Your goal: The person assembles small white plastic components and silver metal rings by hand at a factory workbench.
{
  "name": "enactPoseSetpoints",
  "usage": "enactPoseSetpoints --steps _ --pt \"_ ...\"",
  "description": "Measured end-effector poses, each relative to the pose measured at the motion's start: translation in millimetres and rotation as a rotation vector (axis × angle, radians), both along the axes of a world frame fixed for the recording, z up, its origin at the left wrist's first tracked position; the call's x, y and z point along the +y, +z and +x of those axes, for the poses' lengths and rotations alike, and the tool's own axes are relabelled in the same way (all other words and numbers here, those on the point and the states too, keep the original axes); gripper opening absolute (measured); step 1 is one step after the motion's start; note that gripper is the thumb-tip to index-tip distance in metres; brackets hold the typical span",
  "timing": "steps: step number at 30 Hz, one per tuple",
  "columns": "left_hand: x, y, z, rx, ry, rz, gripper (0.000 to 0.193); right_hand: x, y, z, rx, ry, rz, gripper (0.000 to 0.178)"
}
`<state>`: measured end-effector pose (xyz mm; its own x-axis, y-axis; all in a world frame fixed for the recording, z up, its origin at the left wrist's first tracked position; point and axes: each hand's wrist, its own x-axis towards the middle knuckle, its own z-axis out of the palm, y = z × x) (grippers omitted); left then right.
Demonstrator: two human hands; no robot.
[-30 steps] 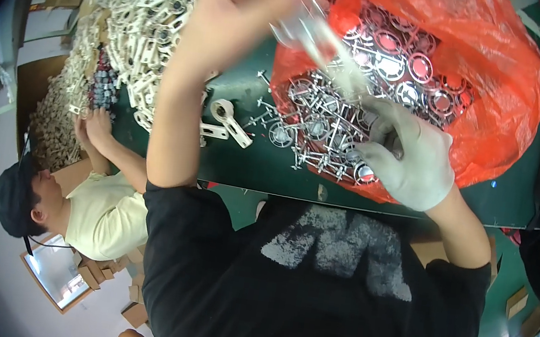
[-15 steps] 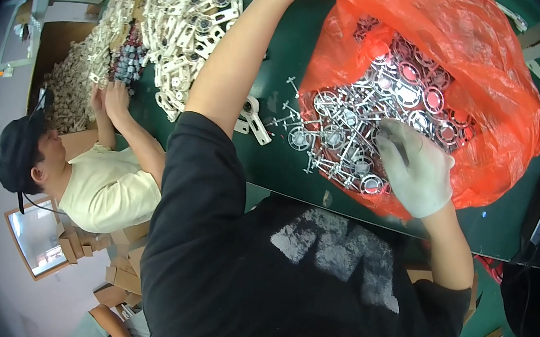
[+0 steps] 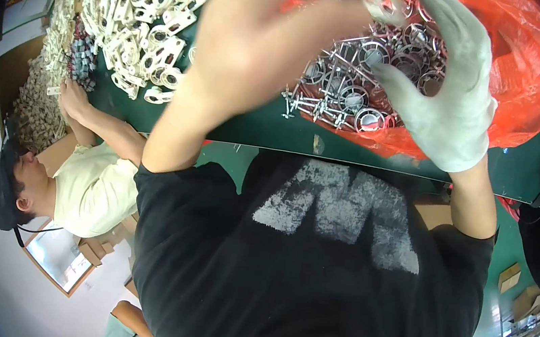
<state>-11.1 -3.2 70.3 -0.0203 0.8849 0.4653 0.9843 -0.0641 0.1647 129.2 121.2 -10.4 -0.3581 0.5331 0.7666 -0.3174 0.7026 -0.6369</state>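
Plainly countable: one red bag (image 3: 530, 80), two hands of the wearer, one co-worker (image 3: 90, 189) well left of the bag.
Silver parts (image 3: 354, 101): many, too overlapped to number, heaped in the bag's open mouth, some spilling over its near left edge.
White parts (image 3: 141, 8): a big pile left of the bag, likewise beyond counting.
Small dark pieces (image 3: 83, 62): one cluster, farther left of the bag than most of the white pile.
Left hand (image 3: 260, 38): bare, blurred, raised over the bag's left side; how far its fingers close cannot be told.
Pale piece (image 3: 383, 5): one, smeared, by the left fingers above the bag; whether held is unclear.
Right hand (image 3: 451, 110): white-gloved, over the bag's heap, thumb and forefinger spread in a wide C, nothing seen gripped between.
Silver finish: shiny, thin round rims, slim rods with crosspieces, reddish tints in places.
Green table (image 3: 268, 133): one, under the bag.
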Motion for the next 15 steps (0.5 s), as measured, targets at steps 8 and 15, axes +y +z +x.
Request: enactPoseSetpoints --steps 8,15 --pt "-20 -76 45 -0.348 -0.177 0.227 0.045 19 -11 52 -0.851 0.162 -0.141 0.05" --pt "-31 -96 55 -0.26 -0.238 -0.191 0.056 20 9 35 -0.812 0.194 -0.454 0.027"
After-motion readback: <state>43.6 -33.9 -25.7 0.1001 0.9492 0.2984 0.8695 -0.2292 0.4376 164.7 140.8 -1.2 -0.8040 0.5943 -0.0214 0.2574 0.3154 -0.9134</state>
